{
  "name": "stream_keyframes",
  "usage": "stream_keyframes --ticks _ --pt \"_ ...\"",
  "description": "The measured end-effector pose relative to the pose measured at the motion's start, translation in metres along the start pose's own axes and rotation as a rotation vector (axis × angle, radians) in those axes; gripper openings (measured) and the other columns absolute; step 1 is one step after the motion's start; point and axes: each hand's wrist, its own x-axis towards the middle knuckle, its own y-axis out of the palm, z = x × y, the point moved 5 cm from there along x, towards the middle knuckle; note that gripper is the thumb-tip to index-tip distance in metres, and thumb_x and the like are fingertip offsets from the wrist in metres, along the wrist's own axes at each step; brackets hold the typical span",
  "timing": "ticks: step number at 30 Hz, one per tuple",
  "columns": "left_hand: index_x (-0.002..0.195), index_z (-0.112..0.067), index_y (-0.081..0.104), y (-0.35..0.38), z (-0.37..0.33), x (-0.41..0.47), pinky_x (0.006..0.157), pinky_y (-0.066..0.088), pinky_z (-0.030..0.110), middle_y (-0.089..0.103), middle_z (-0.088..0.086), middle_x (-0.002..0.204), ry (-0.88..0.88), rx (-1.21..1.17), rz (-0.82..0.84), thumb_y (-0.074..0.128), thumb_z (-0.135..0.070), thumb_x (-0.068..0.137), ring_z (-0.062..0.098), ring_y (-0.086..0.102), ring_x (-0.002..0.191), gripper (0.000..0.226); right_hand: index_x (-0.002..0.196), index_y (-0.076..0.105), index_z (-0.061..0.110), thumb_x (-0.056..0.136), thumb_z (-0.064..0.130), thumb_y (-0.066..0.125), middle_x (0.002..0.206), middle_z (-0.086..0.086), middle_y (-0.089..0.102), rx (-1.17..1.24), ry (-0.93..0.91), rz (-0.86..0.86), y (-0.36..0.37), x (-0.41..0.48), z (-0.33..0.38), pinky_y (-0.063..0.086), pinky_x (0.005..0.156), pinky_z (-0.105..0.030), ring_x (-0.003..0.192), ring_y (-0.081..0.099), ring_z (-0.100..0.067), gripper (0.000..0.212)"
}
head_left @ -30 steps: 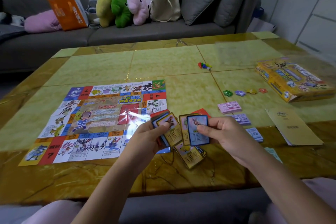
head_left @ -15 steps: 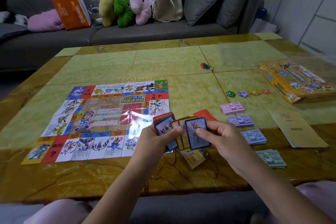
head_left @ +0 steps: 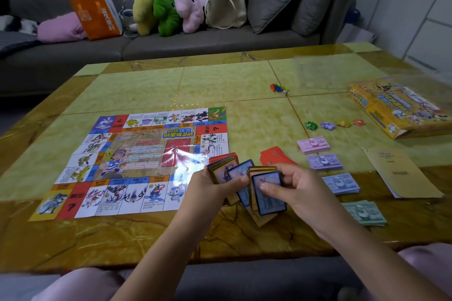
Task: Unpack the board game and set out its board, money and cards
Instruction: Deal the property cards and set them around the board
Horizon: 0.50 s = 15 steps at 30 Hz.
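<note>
a: what was the room like?

b: a glossy, stone-look table (head_left: 220,80) with yellow-green panels framed in brown. a grey fabric sofa (head_left: 220,39) stood behind it. plush toys (head_left: 168,7), an orange bag (head_left: 96,16) and a cream tote (head_left: 226,5) sat on the cushions.

a: and the game?

b: the paper board (head_left: 137,161) lay flat and creased on the table's left half, shiny where the light hit it. right of it the money ran toward the near edge: a pink stack (head_left: 313,144), a purple stack (head_left: 324,161), a blue stack (head_left: 341,183) and a green stack (head_left: 365,212). a thin tan booklet (head_left: 401,171) lay beside them. the yellow game box (head_left: 401,110) lay flat beyond it (i couldn't tell what it held).

a: the hands?

b: the left hand (head_left: 210,186) curled its fingers round a thick stack of cards (head_left: 221,168). the right hand (head_left: 300,188) pinched a blue-bordered card (head_left: 269,193) between thumb and fingers. both were above loose cards (head_left: 263,220) on the table, near the board's right edge. red cards (head_left: 274,156) lay just beyond.
</note>
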Motion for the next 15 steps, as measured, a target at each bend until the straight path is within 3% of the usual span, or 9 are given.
stream_keyframes --ticks 3,7,15 --pt "0.1 -0.008 0.067 0.007 -0.001 -0.003 0.082 0.058 0.042 0.075 0.01 0.095 -0.025 -0.03 0.076 0.067 -0.015 0.078 0.024 0.072 0.09 0.022 0.096 0.073 0.021 0.082 0.014 0.071 0.088 0.002 0.075 0.018 -0.024 -0.049 -0.004 -0.001 0.002 0.058 0.077 -0.034 0.086 0.071 -0.013 0.016" --pt "0.106 0.004 0.06 0.014 -0.004 -0.003 0.076 0.058 0.03 0.072 0.016 0.102 -0.054 -0.218 0.185 0.045 0.002 0.093 0.027 0.07 0.094 0.02 0.091 0.072 0.015 0.082 0.008 0.069 0.086 -0.003 0.075 0.18 0.031 -0.114 -0.015 0.002 0.002 0.056 0.068 -0.027 0.084 0.071 -0.018 0.012" --pt "0.1 -0.006 0.065 0.005 -0.002 -0.003 0.074 0.06 0.034 0.075 0.007 0.09 -0.022 0.002 0.025 0.063 0.0 0.084 0.022 0.073 0.085 0.017 0.101 0.068 0.013 0.085 0.003 0.064 0.091 -0.004 0.075 0.216 0.063 0.031 -0.001 -0.001 0.004 0.057 0.068 -0.021 0.085 0.071 -0.014 0.02"
